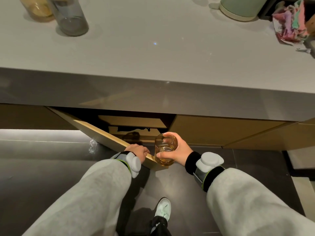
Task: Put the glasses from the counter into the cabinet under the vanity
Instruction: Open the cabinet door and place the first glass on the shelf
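My right hand [177,149] is wrapped around an amber drinking glass [165,147], held upright below the counter's edge, in front of the cabinet opening. My left hand [139,150] grips the top edge of the wooden cabinet door [102,132], which is swung open toward me. Inside the dark cabinet [136,121] a shelf shows. Two more glasses stand on the grey counter [153,48] at the far left: a smoky grey glass [69,16] and an amber glass [38,9] behind it.
A pale green container [242,7] and a crumpled multicoloured cloth [293,23] lie at the counter's far right. A shut cabinet door [221,130] is right of the opening. My shoe [162,208] rests on the dark floor below.
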### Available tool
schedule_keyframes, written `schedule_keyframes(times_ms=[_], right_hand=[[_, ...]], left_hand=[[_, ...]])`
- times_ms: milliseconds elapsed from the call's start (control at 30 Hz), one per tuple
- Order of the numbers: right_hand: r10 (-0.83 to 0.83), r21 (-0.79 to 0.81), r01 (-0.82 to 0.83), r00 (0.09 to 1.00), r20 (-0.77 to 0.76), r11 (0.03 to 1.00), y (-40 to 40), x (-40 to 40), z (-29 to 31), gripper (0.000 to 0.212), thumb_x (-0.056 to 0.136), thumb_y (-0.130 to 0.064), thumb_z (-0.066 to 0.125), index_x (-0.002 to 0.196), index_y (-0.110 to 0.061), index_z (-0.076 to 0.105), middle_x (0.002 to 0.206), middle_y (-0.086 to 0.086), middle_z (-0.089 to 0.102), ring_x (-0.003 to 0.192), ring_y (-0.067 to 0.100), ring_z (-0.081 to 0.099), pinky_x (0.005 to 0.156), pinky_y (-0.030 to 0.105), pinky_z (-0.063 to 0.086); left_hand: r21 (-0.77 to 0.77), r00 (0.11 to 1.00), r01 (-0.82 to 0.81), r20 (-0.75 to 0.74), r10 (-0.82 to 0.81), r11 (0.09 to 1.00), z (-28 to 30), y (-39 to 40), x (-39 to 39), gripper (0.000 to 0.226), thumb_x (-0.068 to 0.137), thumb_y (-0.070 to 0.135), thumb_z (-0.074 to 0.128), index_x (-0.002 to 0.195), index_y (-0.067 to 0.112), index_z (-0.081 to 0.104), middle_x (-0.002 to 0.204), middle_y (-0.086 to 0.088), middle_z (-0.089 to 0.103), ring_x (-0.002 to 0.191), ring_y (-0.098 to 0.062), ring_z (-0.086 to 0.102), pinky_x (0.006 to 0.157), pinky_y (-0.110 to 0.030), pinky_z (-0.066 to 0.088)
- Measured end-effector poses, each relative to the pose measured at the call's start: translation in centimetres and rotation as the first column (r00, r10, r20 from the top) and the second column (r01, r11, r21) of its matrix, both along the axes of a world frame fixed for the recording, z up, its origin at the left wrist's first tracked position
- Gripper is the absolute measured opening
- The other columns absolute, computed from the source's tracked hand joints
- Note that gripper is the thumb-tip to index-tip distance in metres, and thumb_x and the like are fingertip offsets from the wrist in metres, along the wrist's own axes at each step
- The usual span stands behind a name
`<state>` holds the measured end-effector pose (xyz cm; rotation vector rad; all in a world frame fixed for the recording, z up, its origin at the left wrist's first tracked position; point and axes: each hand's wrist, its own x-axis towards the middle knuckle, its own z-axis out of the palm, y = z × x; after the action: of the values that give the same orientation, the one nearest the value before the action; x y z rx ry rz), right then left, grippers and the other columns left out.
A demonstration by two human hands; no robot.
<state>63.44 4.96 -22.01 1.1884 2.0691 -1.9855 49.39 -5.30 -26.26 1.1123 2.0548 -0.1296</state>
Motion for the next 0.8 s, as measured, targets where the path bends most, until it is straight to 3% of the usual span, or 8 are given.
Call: schedule_keyframes(times_ms=[200, 300, 433, 567, 667, 733, 800], right_hand=[[0.024, -0.019, -0.023, 0.999, 0.036, 1.000, -2.1, -0.8, -0.4, 0.073, 0.061, -0.019, 0.086, 0.120, -0.030, 0.043, 0.108, -0.010, 0.056, 0.104, 0.012, 0.055, 0.081, 0.020, 0.050], [0.044, -0.023, -0.043, 0.998, 0.052, 0.999, -3.7, -1.9, -0.7, 0.076, 0.061, -0.019, 0.086, 0.124, -0.027, 0.043, 0.114, -0.004, 0.056, 0.109, 0.016, 0.054, 0.090, 0.029, 0.050], [0.104, -0.021, -0.103, 0.993, 0.057, 0.994, -5.9, -3.9, -1.3, 0.075, 0.061, -0.022, 0.085, 0.122, -0.030, 0.042, 0.110, -0.009, 0.055, 0.107, 0.014, 0.054, 0.087, 0.027, 0.049], [0.159, -0.022, -0.159, 0.986, 0.039, 0.987, -8.1, -5.9, -1.8, 0.073, 0.062, -0.023, 0.085, 0.119, -0.034, 0.040, 0.106, -0.016, 0.052, 0.104, 0.012, 0.053, 0.081, 0.020, 0.048], [0.183, -0.028, -0.182, 0.983, 0.034, 0.983, -9.8, -7.3, -2.3, 0.074, 0.062, -0.023, 0.085, 0.120, -0.033, 0.041, 0.107, -0.015, 0.053, 0.107, 0.012, 0.053, 0.082, 0.022, 0.049], [0.205, -0.038, -0.203, 0.978, 0.039, 0.978, -11.0, -8.1, -2.5, 0.073, 0.062, -0.023, 0.085, 0.120, -0.033, 0.041, 0.109, -0.013, 0.053, 0.109, 0.014, 0.053, 0.088, 0.027, 0.049], [0.229, -0.042, -0.227, 0.973, 0.042, 0.973, -12.3, -8.9, -2.8, 0.072, 0.062, -0.022, 0.085, 0.119, -0.034, 0.041, 0.110, -0.012, 0.053, 0.110, 0.015, 0.052, 0.090, 0.029, 0.049]], left_hand=[[0.016, 1.000, -0.025, -0.009, 0.025, 1.000, 0.1, -3.7, -2.7, 0.036, 0.100, 0.026, 0.037, 0.125, 0.021, 0.062, 0.124, 0.002, 0.065, 0.119, -0.019, 0.054, 0.109, -0.035, 0.037], [0.039, 0.999, -0.004, -0.033, 0.005, 0.999, -0.2, -6.3, -4.0, 0.035, 0.099, 0.028, 0.037, 0.117, 0.023, 0.067, 0.116, 0.005, 0.068, 0.115, -0.016, 0.056, 0.110, -0.034, 0.034], [0.014, 0.989, -0.008, -0.151, 0.010, 1.000, -0.7, -9.7, -4.6, 0.036, 0.095, 0.035, 0.035, 0.105, 0.033, 0.070, 0.111, 0.012, 0.063, 0.120, -0.012, 0.047, 0.118, -0.040, 0.008], [0.026, 0.979, -0.103, -0.173, 0.106, 0.994, -0.9, -12.6, -5.2, 0.032, 0.090, 0.038, 0.040, 0.093, 0.027, 0.069, 0.105, 0.009, 0.060, 0.117, -0.010, 0.044, 0.116, -0.050, 0.001], [0.049, 0.975, -0.177, -0.126, 0.182, 0.983, -1.2, -14.5, -5.7, 0.025, 0.086, 0.032, 0.048, 0.097, 0.023, 0.069, 0.125, 0.006, 0.051, 0.128, -0.014, 0.037, 0.118, -0.044, 0.009], [0.082, 0.969, -0.194, -0.137, 0.203, 0.978, -1.8, -16.0, -6.2, 0.018, 0.083, 0.027, 0.057, 0.098, 0.021, 0.067, 0.146, 0.001, 0.033, 0.141, -0.021, 0.023, 0.120, -0.043, 0.011], [0.103, 0.950, -0.220, -0.202, 0.237, 0.970, -2.2, -17.7, -6.7, 0.027, 0.080, 0.027, 0.066, 0.106, 0.020, 0.061, 0.158, -0.005, 0.011, 0.148, -0.029, 0.005, 0.122, -0.047, 0.004]])
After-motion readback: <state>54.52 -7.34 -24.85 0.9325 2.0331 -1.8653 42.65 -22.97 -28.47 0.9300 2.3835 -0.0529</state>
